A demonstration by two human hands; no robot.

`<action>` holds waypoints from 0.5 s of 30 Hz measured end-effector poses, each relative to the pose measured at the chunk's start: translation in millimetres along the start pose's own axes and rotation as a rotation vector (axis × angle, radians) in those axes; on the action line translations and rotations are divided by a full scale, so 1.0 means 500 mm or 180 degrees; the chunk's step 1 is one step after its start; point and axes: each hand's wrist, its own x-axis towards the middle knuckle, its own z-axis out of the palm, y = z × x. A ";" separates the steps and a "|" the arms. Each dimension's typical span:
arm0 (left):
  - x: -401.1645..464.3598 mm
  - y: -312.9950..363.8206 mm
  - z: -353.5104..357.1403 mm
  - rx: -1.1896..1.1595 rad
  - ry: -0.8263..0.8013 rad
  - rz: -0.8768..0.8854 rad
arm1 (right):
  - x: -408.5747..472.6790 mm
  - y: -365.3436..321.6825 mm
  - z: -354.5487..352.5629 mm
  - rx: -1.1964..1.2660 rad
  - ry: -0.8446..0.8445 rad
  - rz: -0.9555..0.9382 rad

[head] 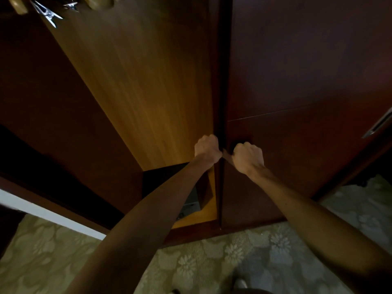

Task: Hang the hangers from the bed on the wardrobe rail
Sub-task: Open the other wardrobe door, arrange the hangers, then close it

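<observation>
Both hands, left (pixel 206 148) and right (pixel 248 158), grip the door (pixel 297 81) edge; fingers risk pinching as it swings.

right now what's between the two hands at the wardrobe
In the head view, the dark vertical edge of the wardrobe door runs between the left hand and the right hand; both fists curl at that edge, nothing else between them.
</observation>
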 end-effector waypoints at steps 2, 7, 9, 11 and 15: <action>0.008 0.006 0.003 0.0090 -0.0019 0.0139 | -0.001 0.002 -0.006 -0.0104 -0.0060 0.0018; 0.019 0.014 0.006 0.0312 -0.0060 0.0424 | 0.001 0.009 0.002 -0.0018 0.0006 0.0049; 0.025 0.012 0.006 0.0289 -0.0095 0.0504 | 0.002 0.007 0.009 0.0067 0.0024 0.0088; 0.024 0.011 0.000 0.0247 -0.0157 0.0567 | 0.003 0.006 0.009 0.0142 0.0013 0.0141; 0.024 -0.009 0.002 -0.0072 -0.0257 0.0494 | 0.001 -0.002 -0.003 0.0334 -0.0046 0.0261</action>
